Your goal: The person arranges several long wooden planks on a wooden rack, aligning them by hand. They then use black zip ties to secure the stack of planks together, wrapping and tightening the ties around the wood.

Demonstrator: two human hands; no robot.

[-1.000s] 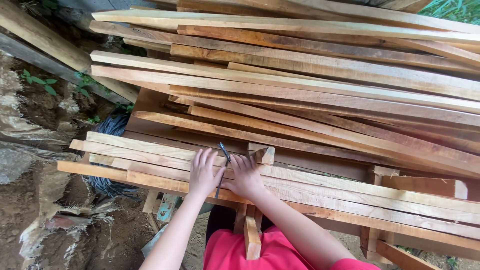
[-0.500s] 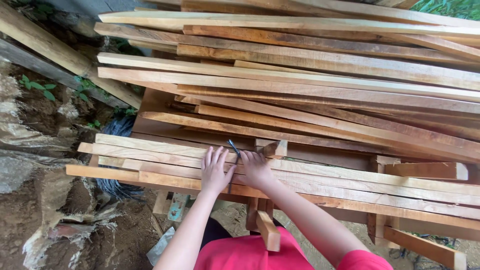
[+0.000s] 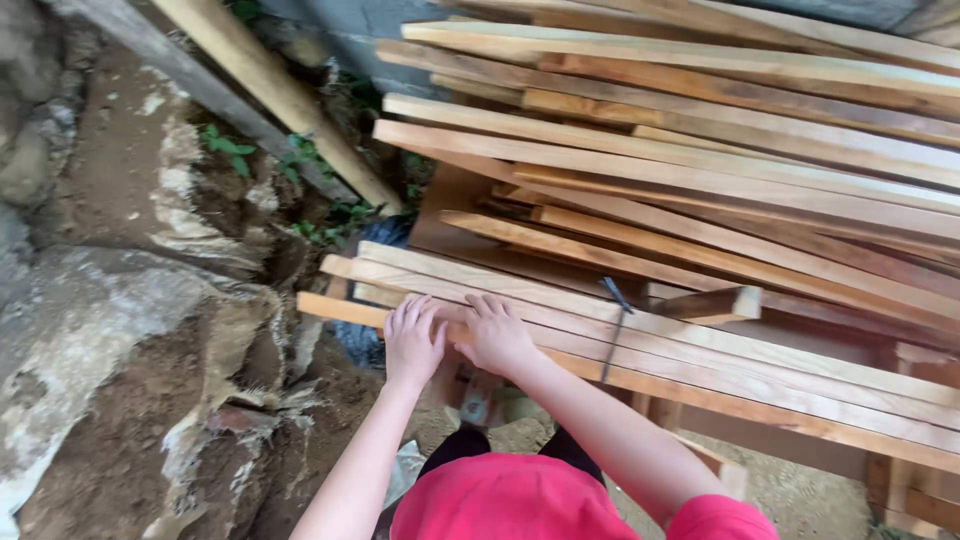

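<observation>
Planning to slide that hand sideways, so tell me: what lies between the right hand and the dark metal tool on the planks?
Head view: only bare plank between the right hand and the tool.

Camera set-up: one head-worn view, steep downward look.

I have a single camera, mounted on the wearer's head, facing down and forward along both forearms to the left hand and right hand on the stacked wooden planks. Close range; hands mid-frame, the red shirt at the bottom edge, earth bank filling the left. No second view shares the scene.
</observation>
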